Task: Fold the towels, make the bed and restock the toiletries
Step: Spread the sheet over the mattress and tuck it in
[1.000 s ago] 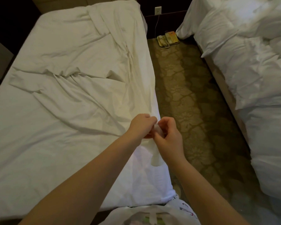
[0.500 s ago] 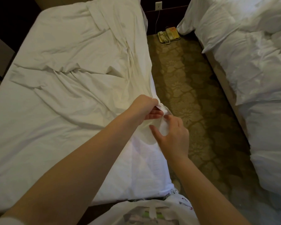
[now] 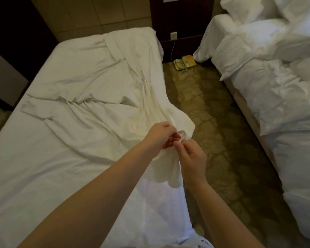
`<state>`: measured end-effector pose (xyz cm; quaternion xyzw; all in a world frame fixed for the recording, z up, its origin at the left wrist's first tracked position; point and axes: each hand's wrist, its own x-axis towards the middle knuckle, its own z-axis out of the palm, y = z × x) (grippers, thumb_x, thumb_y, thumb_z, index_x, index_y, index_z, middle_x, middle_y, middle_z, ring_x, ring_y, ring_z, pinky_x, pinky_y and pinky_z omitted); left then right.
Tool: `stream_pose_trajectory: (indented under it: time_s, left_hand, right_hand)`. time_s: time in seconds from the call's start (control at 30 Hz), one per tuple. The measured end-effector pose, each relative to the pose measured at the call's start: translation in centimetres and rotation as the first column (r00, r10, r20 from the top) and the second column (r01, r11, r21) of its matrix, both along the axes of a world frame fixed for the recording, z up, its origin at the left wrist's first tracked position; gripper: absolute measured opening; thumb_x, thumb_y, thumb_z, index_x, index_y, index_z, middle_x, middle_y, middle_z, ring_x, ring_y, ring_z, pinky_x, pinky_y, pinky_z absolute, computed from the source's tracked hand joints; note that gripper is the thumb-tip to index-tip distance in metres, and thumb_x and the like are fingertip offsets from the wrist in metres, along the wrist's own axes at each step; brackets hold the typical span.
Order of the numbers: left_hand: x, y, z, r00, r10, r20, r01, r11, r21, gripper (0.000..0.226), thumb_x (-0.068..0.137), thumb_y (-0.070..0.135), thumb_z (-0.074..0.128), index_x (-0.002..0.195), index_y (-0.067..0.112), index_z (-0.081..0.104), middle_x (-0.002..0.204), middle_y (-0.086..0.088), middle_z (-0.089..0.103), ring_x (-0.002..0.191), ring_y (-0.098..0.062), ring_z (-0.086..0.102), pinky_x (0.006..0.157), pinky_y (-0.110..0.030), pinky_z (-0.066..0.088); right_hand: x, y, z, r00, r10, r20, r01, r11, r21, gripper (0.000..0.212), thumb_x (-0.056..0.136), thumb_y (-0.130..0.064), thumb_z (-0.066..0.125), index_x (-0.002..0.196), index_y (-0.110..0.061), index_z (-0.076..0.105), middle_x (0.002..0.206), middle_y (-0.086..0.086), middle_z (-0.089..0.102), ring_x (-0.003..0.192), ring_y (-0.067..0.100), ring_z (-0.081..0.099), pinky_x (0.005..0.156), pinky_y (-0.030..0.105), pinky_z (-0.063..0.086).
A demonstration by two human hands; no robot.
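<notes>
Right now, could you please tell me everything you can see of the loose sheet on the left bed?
The sheet is thin, white and heavily creased, lying bunched across the bed. Its near edge is lifted off the bed's right side, where the left hand and right hand both pinch it; a flap hangs below them.

Beige phone (image 3: pixel 185 63) (handset on cradle) sits on patterned carpet (image 3: pixel 213 122), nr a dark wood panel (image 3: pixel 181 18). Its cord (image 3: pixel 172 49) runs up to a wall socket (image 3: pixel 173 35) on that panel. Tan tiled wall (image 3: pixel 89 15) at back L.
</notes>
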<state>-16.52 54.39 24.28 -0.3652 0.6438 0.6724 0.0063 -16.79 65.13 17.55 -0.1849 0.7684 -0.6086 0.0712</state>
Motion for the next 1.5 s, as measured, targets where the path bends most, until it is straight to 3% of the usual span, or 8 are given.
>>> stream_pose_trajectory:
  time_s: [0.2, 0.3, 0.4, 0.63, 0.73, 0.9, 1.27, 1.5]
  left_hand:
    - [0.7, -1.2, 1.3, 0.98, -0.201, 0.007, 0.196, 0.949, -0.246, 0.024, 0.098, 0.012, 0.042, 0.117, 0.022, 0.053, 0.083, 0.0, 0.059, 0.066, -0.011, 0.059, 0.059, -0.017, 0.051]
    - [0.6, -2.4, 1.7, 0.814, -0.552, 0.182, 0.546, 0.618, -0.565, 0.057, 0.096, 0.003, 0.037, 0.14, 0.039, 0.039, 0.098, 0.002, 0.054, 0.083, -0.013, 0.054, 0.074, -0.022, 0.047]
    - [-0.1, -3.3, 2.3, 0.576, -0.671, 0.468, 0.736, 0.175, -0.654, 0.048, 0.097, 0.005, 0.037, 0.135, 0.031, 0.05, 0.096, 0.0, 0.042, 0.086, -0.014, 0.044, 0.077, -0.021, 0.034]
    - [-1.5, -4.2, 1.3, 0.543, -0.543, 0.641, 0.713, -0.105, -0.693, 0.022, 0.094, 0.023, 0.052, 0.114, 0.024, 0.06, 0.138, -0.007, 0.037, 0.123, -0.024, 0.039, 0.097, -0.037, 0.041]
    - [-1.8, -4.2, 1.0, 0.48, -0.658, 0.581, 0.693, -0.121, -0.71, 0.02, 0.089, 0.028, 0.055, 0.103, 0.02, 0.065, 0.141, -0.002, 0.041, 0.128, -0.02, 0.037, 0.101, -0.038, 0.039]
    - [-0.9, -4.4, -0.7, 0.248, -0.843, 0.477, 0.898, 0.015, -0.44, 0.01, 0.088, 0.022, 0.055, 0.087, 0.014, 0.049, 0.076, 0.003, 0.051, 0.071, -0.013, 0.046, 0.061, -0.026, 0.036]
    - [3.1, -8.6, -2.0, -0.042, -0.966, 0.254, 0.922, -0.136, -0.363, 0.02, 0.087, 0.02, 0.066, 0.076, 0.026, 0.051, 0.079, 0.004, 0.055, 0.074, -0.01, 0.049, 0.066, -0.019, 0.038]
    - [3.0, -8.3, -2.3, 0.08, -0.973, 0.217, 0.91, -0.018, -0.414, 0.02, 0.085, 0.015, 0.068, 0.069, 0.025, 0.061, 0.066, 0.008, 0.055, 0.066, -0.007, 0.05, 0.064, -0.02, 0.039]
  right_hand:
    - [-0.8, -0.7, 2.1, 0.998, 0.04, 0.056, -0.037, 0.999, -0.039, 0.032, 0.095, -0.022, 0.052, 0.064, -0.02, 0.056, 0.062, -0.002, 0.053, 0.061, 0.002, 0.05, 0.053, 0.01, 0.037]
    - [-1.2, -0.3, 2.8, 0.973, 0.219, -0.07, -0.208, 0.969, 0.133, 0.032, 0.097, -0.023, 0.049, 0.066, -0.021, 0.054, 0.061, -0.006, 0.051, 0.057, 0.004, 0.047, 0.053, 0.014, 0.037]
    - [-1.6, 0.2, 3.6, 0.92, 0.356, -0.166, -0.315, 0.921, 0.229, 0.036, 0.098, -0.018, 0.049, 0.064, -0.029, 0.045, 0.056, -0.01, 0.045, 0.059, 0.005, 0.05, 0.052, 0.017, 0.038]
    - [-0.4, 0.6, 2.3, 0.97, 0.135, 0.201, -0.124, 0.99, -0.063, 0.033, 0.099, -0.015, 0.044, 0.067, -0.006, 0.051, 0.059, 0.001, 0.045, 0.052, 0.005, 0.041, 0.05, 0.013, 0.035]
    - [0.8, 0.6, 1.4, 0.946, -0.002, 0.323, 0.033, 0.996, -0.088, 0.032, 0.097, -0.01, 0.045, 0.065, -0.007, 0.05, 0.054, -0.006, 0.045, 0.049, 0.002, 0.042, 0.046, 0.01, 0.037]
    - [3.8, -0.5, 0.0, 0.974, -0.102, 0.201, 0.099, 0.995, 0.024, 0.032, 0.087, -0.026, 0.045, 0.066, -0.003, 0.049, 0.052, -0.007, 0.043, 0.051, 0.006, 0.04, 0.047, 0.015, 0.035]
    - [10.9, -2.6, -0.6, 0.97, -0.215, 0.116, 0.178, 0.947, 0.268, 0.036, 0.092, -0.009, 0.054, 0.058, -0.012, 0.043, 0.05, -0.01, 0.042, 0.049, 0.005, 0.037, 0.047, 0.014, 0.029]
    - [13.5, -3.3, -1.2, 0.919, -0.352, 0.177, 0.325, 0.931, 0.165, 0.028, 0.095, -0.018, 0.055, 0.067, -0.016, 0.054, 0.057, -0.007, 0.05, 0.052, 0.005, 0.042, 0.051, 0.02, 0.035]
